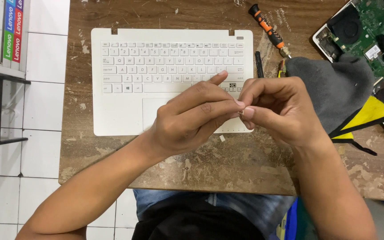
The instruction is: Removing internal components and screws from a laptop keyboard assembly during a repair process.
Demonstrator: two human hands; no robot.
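Left hand point(192, 118) and right hand point(274, 109) meeting over lower right of white keyboard deck point(125, 106), fingertips touching. Both pinched nearly closed on something tiny and pale at the contact point; too small to identify. Left index finger sticking out straight, pointing up-right over the keys; remaining fingers curled in. Right fingers bent down toward the pinch, thumb under.

Keyboard deck lying flat on worn wooden table point(227, 169), keys up, touchpad partly hidden under left hand. One key missing near the arrow cluster, dark socket showing just above the fingertips. Small white fragment point(222, 138) on table just below deck's front edge.

Orange-black screwdriver point(270, 30) lying diagonal at upper right, off the deck. Thin black tool point(259, 64) just beside deck's right edge. Grey cloth point(334, 89) with yellow patch right of right hand, partly covering an opened laptop base point(370, 26) with green board and fan exposed. White tiled floor point(45, 111) left of table.
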